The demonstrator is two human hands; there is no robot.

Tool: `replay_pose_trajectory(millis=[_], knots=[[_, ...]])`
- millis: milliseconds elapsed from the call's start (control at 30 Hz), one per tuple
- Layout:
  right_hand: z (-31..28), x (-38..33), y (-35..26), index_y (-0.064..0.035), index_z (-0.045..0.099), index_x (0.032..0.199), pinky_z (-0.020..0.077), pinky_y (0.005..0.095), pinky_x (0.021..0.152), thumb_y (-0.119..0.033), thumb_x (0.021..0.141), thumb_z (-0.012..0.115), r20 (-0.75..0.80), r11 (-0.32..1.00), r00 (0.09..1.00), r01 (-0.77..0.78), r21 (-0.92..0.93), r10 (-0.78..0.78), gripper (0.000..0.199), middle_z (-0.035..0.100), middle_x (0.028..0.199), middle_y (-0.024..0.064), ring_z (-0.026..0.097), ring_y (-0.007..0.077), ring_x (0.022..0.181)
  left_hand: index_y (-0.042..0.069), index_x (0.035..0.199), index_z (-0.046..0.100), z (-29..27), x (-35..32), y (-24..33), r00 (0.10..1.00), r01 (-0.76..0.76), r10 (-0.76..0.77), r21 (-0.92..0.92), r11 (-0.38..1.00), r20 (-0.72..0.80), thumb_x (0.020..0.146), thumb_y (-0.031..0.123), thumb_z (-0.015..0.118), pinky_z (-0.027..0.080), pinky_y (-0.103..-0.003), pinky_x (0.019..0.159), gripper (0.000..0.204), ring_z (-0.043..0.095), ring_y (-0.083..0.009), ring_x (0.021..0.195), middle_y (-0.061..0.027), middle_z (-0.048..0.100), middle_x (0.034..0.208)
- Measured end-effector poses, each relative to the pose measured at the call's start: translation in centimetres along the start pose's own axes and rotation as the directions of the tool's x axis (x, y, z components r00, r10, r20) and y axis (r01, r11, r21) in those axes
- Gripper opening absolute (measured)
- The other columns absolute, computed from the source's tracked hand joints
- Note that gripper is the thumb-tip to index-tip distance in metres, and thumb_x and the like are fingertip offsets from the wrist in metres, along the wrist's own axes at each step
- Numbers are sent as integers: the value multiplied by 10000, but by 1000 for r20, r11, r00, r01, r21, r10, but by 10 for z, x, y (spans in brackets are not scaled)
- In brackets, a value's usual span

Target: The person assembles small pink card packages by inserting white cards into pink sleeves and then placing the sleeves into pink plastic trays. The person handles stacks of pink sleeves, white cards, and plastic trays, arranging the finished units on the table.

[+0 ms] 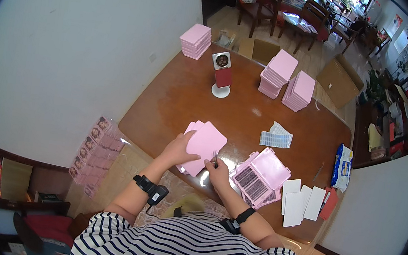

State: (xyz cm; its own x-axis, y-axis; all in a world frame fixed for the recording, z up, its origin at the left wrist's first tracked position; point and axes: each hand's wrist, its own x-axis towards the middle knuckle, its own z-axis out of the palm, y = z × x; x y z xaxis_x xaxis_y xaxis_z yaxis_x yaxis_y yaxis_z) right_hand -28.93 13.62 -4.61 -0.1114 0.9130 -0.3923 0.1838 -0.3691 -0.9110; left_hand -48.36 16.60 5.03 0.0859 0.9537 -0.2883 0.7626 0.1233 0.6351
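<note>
My left hand (180,150) grips a fanned stack of flat pink rounded cards (207,140) from the left side, its thumb lying across the top one. At the stack's lower right edge, my right hand (219,173) is closed on a slim metal tool (216,155) that looks like tweezers. To the right lies an open pink plastic case (271,168) on top of another. Its lower half holds rows of fine black strips (252,183), which look like false eyelashes. My fingers hide part of the tool and the left edge of the cards.
Stacks of closed pink cases (278,71) stand along the table's far edge, with another stack (195,41) far left. A camera-like device on a round white base (220,90) stands nearby. Blue-white label sheets (276,138), white cards (294,207) and a blue wipes pack (342,168) lie rightward.
</note>
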Motion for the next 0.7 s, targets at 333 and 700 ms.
replay_pose_trajectory(millis=[333,700], knots=[[-32,93,71,32,631,1147,497,394,762,-102,948,466,-419,971,876,-223,88,239,290,666,905,206,633,293,842,-52,1380,524,-8,41,-78,991,91,-95,-44,995,-91,766,467,812,485,-420,995,854,595,-393,1160,-292,615,1216],[10,37,17,-63,539,1357,426,511,1054,-633,986,497,307,401,886,-437,805,348,681,600,1322,105,590,276,1161,12,1405,521,5,106,-112,758,535,49,-662,525,651,1020,485,528,523,-345,943,610,640,-207,1120,-134,653,1263]])
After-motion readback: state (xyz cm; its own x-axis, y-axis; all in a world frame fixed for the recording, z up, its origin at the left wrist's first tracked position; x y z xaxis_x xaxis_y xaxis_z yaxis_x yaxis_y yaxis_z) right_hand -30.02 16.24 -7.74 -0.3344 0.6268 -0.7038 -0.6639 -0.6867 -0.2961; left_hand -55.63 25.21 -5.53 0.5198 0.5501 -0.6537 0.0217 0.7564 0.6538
